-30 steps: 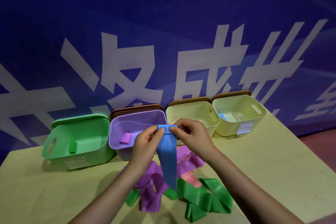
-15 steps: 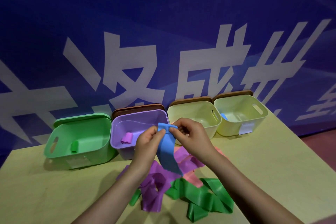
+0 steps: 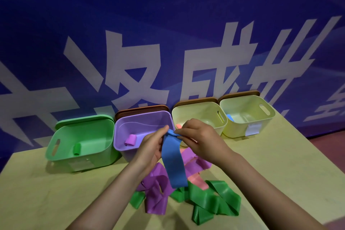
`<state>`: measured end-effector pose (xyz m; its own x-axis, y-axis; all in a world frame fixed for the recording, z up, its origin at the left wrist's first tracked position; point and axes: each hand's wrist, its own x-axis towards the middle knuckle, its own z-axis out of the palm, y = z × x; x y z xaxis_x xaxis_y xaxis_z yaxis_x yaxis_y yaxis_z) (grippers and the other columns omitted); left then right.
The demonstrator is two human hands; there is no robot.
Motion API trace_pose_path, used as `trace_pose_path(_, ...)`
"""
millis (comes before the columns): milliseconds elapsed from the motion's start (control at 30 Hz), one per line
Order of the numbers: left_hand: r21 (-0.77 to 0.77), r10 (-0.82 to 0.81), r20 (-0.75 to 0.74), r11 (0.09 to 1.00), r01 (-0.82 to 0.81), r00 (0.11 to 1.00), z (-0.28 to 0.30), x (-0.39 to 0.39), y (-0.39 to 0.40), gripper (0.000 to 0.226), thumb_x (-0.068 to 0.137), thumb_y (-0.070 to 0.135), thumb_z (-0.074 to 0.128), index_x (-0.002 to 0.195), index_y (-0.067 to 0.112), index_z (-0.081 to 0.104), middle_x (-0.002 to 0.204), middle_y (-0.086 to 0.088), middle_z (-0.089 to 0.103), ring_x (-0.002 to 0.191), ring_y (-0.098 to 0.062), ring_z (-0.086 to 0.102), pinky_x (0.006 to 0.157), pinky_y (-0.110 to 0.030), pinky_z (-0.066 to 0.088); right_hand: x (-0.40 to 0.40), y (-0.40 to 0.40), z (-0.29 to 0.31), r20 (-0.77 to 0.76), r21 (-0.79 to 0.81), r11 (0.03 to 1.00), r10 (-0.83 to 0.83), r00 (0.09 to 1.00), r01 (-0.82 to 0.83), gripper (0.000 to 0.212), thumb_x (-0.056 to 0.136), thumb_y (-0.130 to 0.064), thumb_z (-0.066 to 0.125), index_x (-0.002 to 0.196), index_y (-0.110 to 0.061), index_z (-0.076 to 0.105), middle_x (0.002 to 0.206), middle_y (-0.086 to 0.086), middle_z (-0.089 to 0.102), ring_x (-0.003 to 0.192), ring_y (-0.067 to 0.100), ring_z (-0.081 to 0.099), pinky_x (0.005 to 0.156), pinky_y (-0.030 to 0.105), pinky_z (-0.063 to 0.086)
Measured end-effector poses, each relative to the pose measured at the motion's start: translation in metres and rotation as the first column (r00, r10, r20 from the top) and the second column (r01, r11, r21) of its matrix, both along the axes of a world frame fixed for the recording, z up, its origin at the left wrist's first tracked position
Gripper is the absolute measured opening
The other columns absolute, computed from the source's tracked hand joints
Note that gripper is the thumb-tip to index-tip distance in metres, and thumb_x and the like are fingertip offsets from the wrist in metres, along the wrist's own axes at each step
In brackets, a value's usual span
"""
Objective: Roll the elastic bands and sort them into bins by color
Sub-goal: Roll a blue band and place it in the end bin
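Both hands, left [image 3: 152, 148] and right [image 3: 200, 138], pinch the blue band's [image 3: 173, 160] rolled top edge, each grip tight, its tail dangling over the desk [image 3: 56, 192].

Support surface: one table [image 3: 280, 164], pale yellow-green top, set against a blue wall.

Along its far edge stand four open bins in a row, touching or nearly touching: a green bin [image 3: 61, 147] at the left, tilted toward the camera; a purple bin [image 3: 119, 144] beside it; then a first pale yellow bin [image 3: 197, 106]; then a second pale yellow bin [image 3: 261, 125] at the right.

Near the front middle lies a loose heap of flat bands: purple bands [image 3: 158, 192], green bands [image 3: 214, 203] and a pink band [image 3: 199, 181], overlapping one another.
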<state>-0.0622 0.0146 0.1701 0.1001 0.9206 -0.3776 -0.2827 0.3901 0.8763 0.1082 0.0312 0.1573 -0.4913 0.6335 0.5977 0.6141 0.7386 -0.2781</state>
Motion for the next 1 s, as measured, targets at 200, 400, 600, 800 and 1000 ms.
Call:
trace_pose_path(200, 0.085, 0.009, -0.068, 0.996, -0.004, 0.998, -0.002, 0.004, -0.002, 0.020, 0.096, 0.011, 0.048, 0.095, 0.004, 0.067, 0.090, -0.014, 0.067, 0.082, -0.021, 0.060, 0.071, -0.032, 0.046, 0.006, -0.005, 0.002, -0.230, -0.309, 0.949, -0.009, 0.973, -0.064, 0.026, 0.089, -0.022, 0.056, 0.108, -0.014, 0.072, 0.094, -0.001, 0.062, 0.084, 0.008, 0.059, 0.075, 0.022, 0.048)
trace_pose_path(400, 0.194, 0.015, -0.224, 0.980, 0.030, 0.974, -0.003, 0.005, -0.005, 0.020, 0.098, 0.018, 0.048, 0.095, 0.015, 0.067, 0.089, -0.010, 0.072, 0.083, -0.027, 0.065, 0.073, -0.036, 0.048, -0.007, -0.014, 0.008, -0.485, -0.696, 0.702, -0.307, 0.819, -0.149, 0.019, 0.096, -0.025, 0.055, 0.108, -0.020, 0.068, 0.082, -0.003, 0.065, 0.071, 0.004, 0.059, 0.068, 0.021, 0.048)
trace_pose_path(600, 0.300, 0.099, -0.408, 0.953, 0.031, 0.908, -0.006, 0.010, -0.008, 0.023, 0.098, 0.019, 0.048, 0.085, 0.025, 0.065, 0.097, -0.016, 0.069, 0.088, -0.029, 0.062, 0.084, -0.049, 0.049, -0.015, -0.012, 0.005, -0.406, -0.686, 0.727, -0.356, 0.842, -0.024, 0.020, 0.093, -0.018, 0.058, 0.074, -0.017, 0.065, 0.057, -0.004, 0.056, 0.055, 0.005, 0.052, 0.058, 0.028, 0.042)
trace_pose_path(800, 0.316, 0.087, -0.454, 0.946, 0.069, 0.887, 0.000, 0.011, -0.012, 0.021, 0.097, 0.021, 0.051, 0.083, 0.031, 0.061, 0.083, 0.006, 0.066, 0.077, -0.010, 0.061, 0.073, -0.032, 0.050, -0.016, -0.011, -0.002, -0.341, -0.563, 0.814, -0.388, 0.856, 0.144, 0.019, 0.091, -0.023, 0.061, 0.076, -0.011, 0.065, 0.056, -0.001, 0.051, 0.058, 0.022, 0.050, 0.060, 0.039, 0.045)
trace_pose_path(1000, 0.358, 0.111, -0.347, 0.933, 0.022, 0.931, -0.006, 0.010, -0.012, 0.012, 0.095, 0.012, 0.054, 0.094, 0.005, 0.063, 0.091, -0.024, 0.065, 0.079, -0.018, 0.058, 0.071, -0.034, 0.044, -0.023, -0.017, 0.004, -0.254, -0.342, 0.918, -0.296, 0.921, 0.201, 0.023, 0.088, -0.029, 0.052, 0.076, -0.010, 0.058, 0.054, -0.013, 0.039, 0.055, 0.011, 0.039, 0.052, 0.021, 0.026)
